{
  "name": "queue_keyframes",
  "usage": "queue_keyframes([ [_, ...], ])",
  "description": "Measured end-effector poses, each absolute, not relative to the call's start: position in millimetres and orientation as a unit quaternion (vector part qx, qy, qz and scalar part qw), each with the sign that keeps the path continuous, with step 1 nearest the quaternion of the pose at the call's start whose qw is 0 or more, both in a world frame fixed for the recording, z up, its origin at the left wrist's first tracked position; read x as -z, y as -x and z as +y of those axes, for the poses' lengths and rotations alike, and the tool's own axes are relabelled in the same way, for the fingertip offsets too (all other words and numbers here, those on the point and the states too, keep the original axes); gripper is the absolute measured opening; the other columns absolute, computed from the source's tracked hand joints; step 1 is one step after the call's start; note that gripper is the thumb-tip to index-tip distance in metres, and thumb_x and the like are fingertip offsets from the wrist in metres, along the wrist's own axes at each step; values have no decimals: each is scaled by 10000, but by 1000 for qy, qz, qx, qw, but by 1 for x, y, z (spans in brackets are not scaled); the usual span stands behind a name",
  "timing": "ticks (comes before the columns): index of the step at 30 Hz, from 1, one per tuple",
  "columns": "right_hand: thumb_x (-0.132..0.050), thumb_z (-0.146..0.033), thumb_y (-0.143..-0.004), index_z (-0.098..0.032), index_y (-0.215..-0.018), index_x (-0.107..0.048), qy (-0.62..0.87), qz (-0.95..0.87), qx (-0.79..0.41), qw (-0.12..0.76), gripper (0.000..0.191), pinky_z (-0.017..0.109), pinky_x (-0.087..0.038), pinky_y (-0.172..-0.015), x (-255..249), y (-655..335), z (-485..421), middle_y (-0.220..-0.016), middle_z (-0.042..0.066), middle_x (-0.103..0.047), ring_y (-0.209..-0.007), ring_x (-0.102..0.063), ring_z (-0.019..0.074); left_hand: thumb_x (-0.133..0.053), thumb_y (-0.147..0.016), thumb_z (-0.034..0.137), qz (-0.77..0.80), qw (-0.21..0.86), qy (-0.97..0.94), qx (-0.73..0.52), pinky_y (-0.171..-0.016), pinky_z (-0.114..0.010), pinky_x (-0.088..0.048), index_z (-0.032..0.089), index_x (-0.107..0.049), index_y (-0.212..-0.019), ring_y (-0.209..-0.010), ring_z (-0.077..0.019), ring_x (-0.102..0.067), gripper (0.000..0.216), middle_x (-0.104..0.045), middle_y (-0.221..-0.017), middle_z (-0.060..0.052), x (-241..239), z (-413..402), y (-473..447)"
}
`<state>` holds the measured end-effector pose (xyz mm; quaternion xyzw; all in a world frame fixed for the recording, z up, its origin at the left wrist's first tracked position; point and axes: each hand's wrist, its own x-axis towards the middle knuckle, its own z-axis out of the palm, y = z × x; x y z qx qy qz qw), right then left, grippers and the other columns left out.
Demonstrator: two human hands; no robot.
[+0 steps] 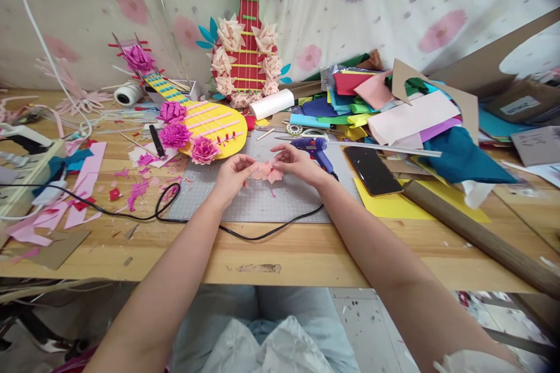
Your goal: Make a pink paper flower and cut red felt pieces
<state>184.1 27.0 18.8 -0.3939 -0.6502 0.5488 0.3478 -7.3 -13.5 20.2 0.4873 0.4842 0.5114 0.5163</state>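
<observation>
Between my two hands is a pale pink, petal-edged paper piece [268, 172], held just above the grey cutting mat [301, 201]. My left hand [236, 175] pinches its left end between thumb and fingers. My right hand [294, 164] grips the right end, its fingertips close to the other hand's. Right behind the right hand lies a blue glue gun [322, 158] with a clear glue stick [389, 149] reaching out of it to the right. A yellow paper guitar [219, 128] with magenta paper flowers [175, 135] lies just beyond my left hand.
A red paper guitar [247, 61] with cream flowers leans at the back. Coloured paper [341, 102] is piled at back right. A phone [373, 170] and cardboard tube [476, 236] lie right. Pink scraps [87, 186] cover the left. A black cable [262, 238] crosses the front.
</observation>
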Motion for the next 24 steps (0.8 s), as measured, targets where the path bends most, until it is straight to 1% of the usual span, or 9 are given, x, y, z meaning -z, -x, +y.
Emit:
queue_keyframes([
  [3, -647, -261, -690, -224, -1086, -447, 378, -650, -560, 348, 446, 246, -491, -635, -14, -183, 27, -865, -9, -549, -717, -575, 104, -718, -597, 308, 491, 521, -495, -493, -371, -160, -296, 177, -520, -853, -504, -72, -501, 349, -614, -690, 12, -15, -13, 6],
  [8, -655, -255, -684, -236, -1126, -410, 363, -663, -557, 345, 505, 254, -502, -655, -10, -183, 28, -950, 14, -542, -764, -583, 112, -719, -609, 292, 518, 500, -497, -484, -483, -185, -389, 199, -407, -933, -544, -92, -571, 460, -654, -714, 12, -8, -13, 4],
  [11, -651, -254, -685, -235, -1123, -405, 355, -661, -567, 340, 502, 247, -495, -649, -11, -181, 26, -923, 6, -547, -754, -581, 110, -728, -608, 296, 531, 494, -502, -471, -537, -205, -416, 203, -377, -974, -586, -107, -597, 515, -670, -728, 3, -6, -12, 4],
  [16, -624, -257, -697, -232, -1127, -378, 338, -644, -606, 322, 496, 234, -474, -607, -12, -177, 23, -802, -28, -574, -677, -573, 103, -743, -596, 315, 537, 493, -503, -464, -610, -242, -436, 209, -373, -995, -644, -130, -624, 555, -685, -759, -12, -4, -13, 3],
  [20, -599, -261, -711, -241, -1130, -371, 346, -641, -613, 306, 476, 232, -465, -582, -15, -176, 22, -791, -34, -599, -645, -581, 102, -743, -593, 312, 524, 493, -508, -473, -678, -265, -445, 206, -374, -989, -685, -139, -638, 551, -681, -741, -5, -2, -12, 3],
  [24, -599, -245, -702, -237, -1117, -386, 349, -641, -610, 308, 466, 227, -454, -573, -14, -176, 22, -780, -39, -606, -660, -587, 107, -745, -585, 311, 522, 492, -510, -475, -681, -272, -445, 208, -373, -972, -675, -145, -642, 547, -678, -717, 2, 0, -11, 3],
])
